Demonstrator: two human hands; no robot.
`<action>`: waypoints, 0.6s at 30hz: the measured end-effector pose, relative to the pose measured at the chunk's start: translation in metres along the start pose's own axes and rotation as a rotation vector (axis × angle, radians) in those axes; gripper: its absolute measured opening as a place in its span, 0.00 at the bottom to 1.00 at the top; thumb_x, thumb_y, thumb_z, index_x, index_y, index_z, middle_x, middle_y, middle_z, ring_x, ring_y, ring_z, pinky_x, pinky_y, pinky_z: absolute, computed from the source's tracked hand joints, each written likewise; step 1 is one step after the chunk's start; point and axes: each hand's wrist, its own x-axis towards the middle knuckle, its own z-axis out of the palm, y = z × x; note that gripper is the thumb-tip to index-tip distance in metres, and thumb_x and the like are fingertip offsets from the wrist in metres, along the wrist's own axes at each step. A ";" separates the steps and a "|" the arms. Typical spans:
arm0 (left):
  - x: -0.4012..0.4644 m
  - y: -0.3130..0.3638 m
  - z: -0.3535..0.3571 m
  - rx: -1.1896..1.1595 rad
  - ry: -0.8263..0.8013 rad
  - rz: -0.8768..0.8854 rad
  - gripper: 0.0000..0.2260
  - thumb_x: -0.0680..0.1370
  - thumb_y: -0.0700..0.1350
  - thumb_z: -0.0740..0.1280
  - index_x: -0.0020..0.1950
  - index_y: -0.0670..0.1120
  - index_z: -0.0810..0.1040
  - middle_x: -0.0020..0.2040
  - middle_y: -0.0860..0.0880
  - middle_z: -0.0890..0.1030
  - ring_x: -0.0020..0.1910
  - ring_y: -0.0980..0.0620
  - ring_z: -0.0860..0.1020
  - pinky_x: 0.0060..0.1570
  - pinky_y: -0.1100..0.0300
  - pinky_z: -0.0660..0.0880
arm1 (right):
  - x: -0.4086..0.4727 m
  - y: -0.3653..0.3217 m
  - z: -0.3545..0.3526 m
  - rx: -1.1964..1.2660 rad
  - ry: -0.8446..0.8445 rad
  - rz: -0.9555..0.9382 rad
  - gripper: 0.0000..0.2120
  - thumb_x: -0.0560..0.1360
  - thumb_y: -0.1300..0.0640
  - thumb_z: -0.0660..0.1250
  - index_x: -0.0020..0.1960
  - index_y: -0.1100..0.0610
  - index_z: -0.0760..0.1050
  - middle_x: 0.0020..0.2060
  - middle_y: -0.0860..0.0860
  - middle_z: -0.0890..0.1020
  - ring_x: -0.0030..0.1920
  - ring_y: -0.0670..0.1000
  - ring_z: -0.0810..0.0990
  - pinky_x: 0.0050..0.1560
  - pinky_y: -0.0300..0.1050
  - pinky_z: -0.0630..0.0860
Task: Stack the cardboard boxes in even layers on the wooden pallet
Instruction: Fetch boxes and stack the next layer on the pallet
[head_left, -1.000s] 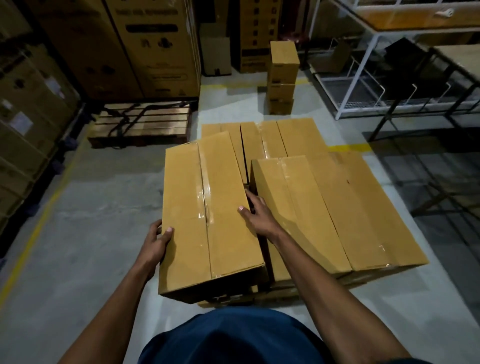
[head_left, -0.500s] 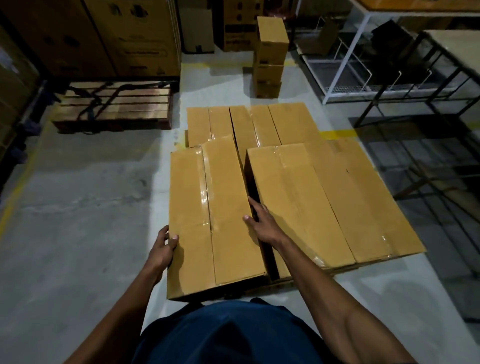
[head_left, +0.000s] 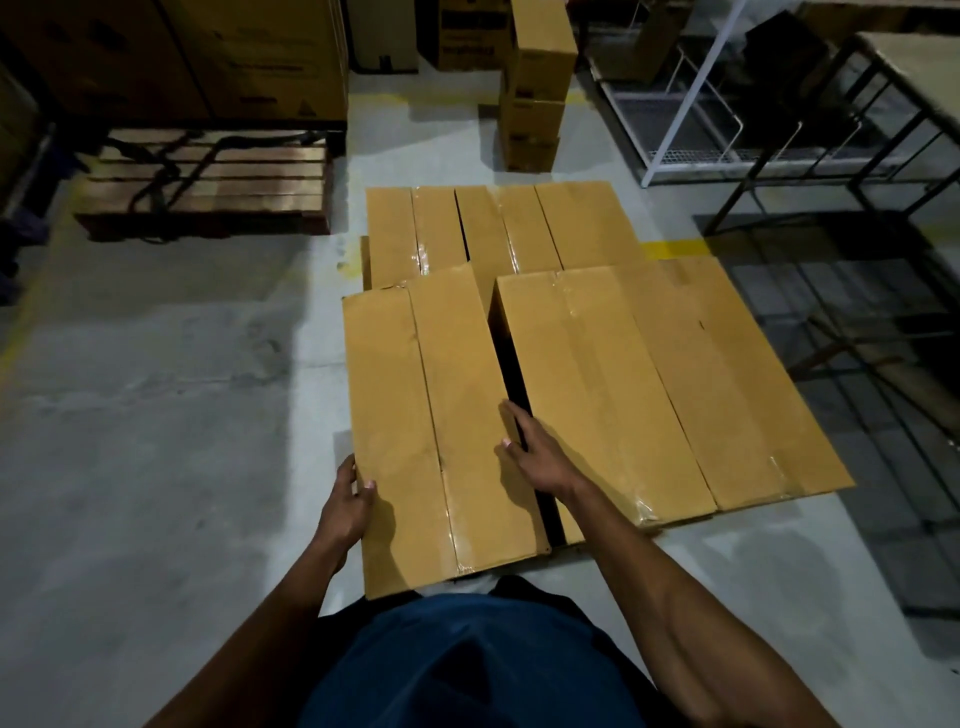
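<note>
The long box (head_left: 441, 431) sits between the two hands, low on the pile. The left hand (head_left: 347, 506) holds its left edge with curled fingers. The right hand (head_left: 540, 452) grips its right edge, fingers down in the dark gap. Just right of that grip lies the next box (head_left: 602, 395). I think the box is being set down. Next, it needs a push right to close the gap.

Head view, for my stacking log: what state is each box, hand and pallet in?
near-left box: flat, taped shut, gap to its neighbour
left hand: grips its left edge
right hand: fingers in the gap, on its right side
near-right boxes: flat, side by side
far boxes: lower layer
spare pallet: unloaded, strap across
</note>
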 end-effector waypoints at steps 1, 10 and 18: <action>-0.001 -0.001 0.002 0.005 0.005 0.009 0.23 0.87 0.52 0.59 0.82 0.59 0.58 0.79 0.49 0.67 0.73 0.40 0.71 0.67 0.38 0.74 | 0.000 0.001 0.000 0.011 -0.006 0.002 0.30 0.86 0.53 0.61 0.83 0.47 0.53 0.82 0.47 0.58 0.80 0.49 0.58 0.73 0.39 0.57; 0.007 0.003 0.025 0.171 -0.008 0.124 0.24 0.88 0.48 0.58 0.83 0.57 0.58 0.78 0.47 0.70 0.74 0.41 0.71 0.71 0.43 0.72 | -0.016 0.033 -0.013 0.211 0.078 0.113 0.29 0.85 0.57 0.61 0.82 0.47 0.55 0.79 0.51 0.66 0.79 0.54 0.64 0.76 0.54 0.65; -0.002 0.004 0.028 0.299 -0.010 0.045 0.25 0.87 0.48 0.57 0.84 0.60 0.54 0.79 0.46 0.70 0.73 0.40 0.73 0.69 0.41 0.74 | -0.069 0.073 -0.028 -0.221 0.088 0.112 0.44 0.75 0.52 0.77 0.82 0.50 0.55 0.80 0.51 0.60 0.79 0.55 0.60 0.77 0.51 0.62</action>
